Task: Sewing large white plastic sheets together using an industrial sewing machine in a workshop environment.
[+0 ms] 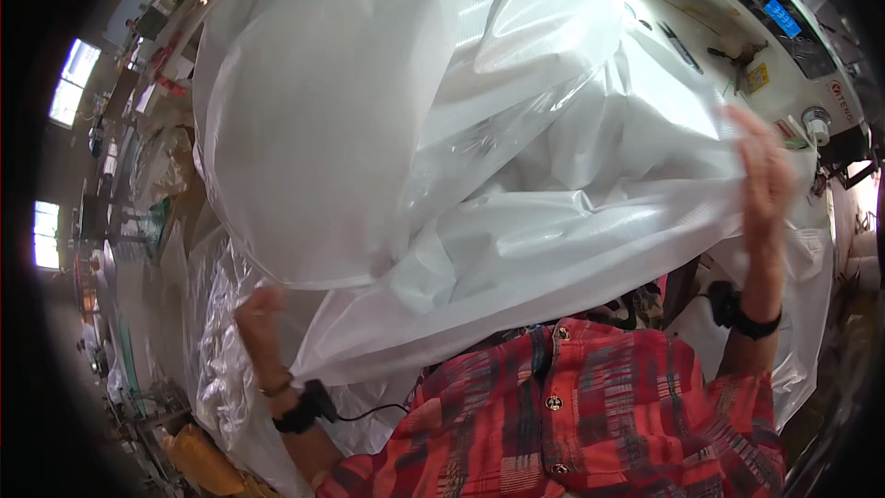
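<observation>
A large, shiny white plastic sheet [323, 120] spreads in folds in front of me, a rounded flap lying on its left part. My left hand [261, 312] is closed at the sheet's lower left edge, slightly blurred. At the sheet's right edge is my right hand [765, 180], its back showing and its fingers pointing away from me. Motion smears those fingers, so I cannot tell whether they grip the edge. Just beyond the right hand stands a white sewing machine [710, 0] with a lit display [782, 18]; the sheet reaches up to it and hides its needle area.
More crumpled clear plastic [221, 323] hangs at the left, beside a brown bundle [203, 461] at the lower left. A handwheel-like knob [817, 124] sticks out from the machine near my right hand. Cluttered benches and bright windows [74, 83] stand farther left.
</observation>
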A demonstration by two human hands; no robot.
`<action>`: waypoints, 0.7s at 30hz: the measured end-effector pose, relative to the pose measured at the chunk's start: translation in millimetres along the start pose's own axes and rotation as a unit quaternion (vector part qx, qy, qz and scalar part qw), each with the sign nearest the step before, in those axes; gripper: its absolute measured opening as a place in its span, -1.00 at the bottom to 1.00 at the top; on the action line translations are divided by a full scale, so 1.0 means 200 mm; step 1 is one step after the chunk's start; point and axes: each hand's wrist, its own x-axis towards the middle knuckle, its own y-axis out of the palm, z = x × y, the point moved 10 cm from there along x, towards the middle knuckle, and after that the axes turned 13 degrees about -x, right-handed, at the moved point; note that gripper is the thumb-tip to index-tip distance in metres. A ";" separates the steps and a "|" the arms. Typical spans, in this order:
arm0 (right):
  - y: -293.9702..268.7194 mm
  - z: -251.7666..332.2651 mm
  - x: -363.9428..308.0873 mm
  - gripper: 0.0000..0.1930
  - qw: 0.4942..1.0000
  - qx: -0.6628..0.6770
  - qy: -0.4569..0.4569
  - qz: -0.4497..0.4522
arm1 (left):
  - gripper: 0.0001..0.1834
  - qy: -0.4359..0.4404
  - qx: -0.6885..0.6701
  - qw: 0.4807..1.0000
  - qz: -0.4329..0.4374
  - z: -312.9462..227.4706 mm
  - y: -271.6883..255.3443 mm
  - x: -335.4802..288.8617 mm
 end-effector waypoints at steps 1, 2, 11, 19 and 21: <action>0.22 0.13 0.00 -0.65 0.983 0.126 -0.005 0.132 | -0.85 0.098 0.046 0.992 0.070 -0.25 0.25 -0.02; 0.46 0.24 -0.02 -0.63 0.945 0.201 0.002 0.259 | -0.89 0.082 0.010 0.973 0.215 -0.40 0.50 -0.08; 1.37 0.74 0.12 -0.41 0.737 0.560 0.088 0.367 | -0.80 0.236 -0.050 0.856 0.457 -0.94 1.55 -0.15; 1.29 0.98 0.49 -0.59 0.856 0.377 0.006 0.354 | -0.83 0.366 -0.007 0.843 0.394 -1.14 1.81 -0.01; 1.04 1.06 0.69 -0.68 0.924 0.280 -0.135 0.224 | -0.82 0.418 -0.033 0.836 0.354 -1.20 1.84 0.06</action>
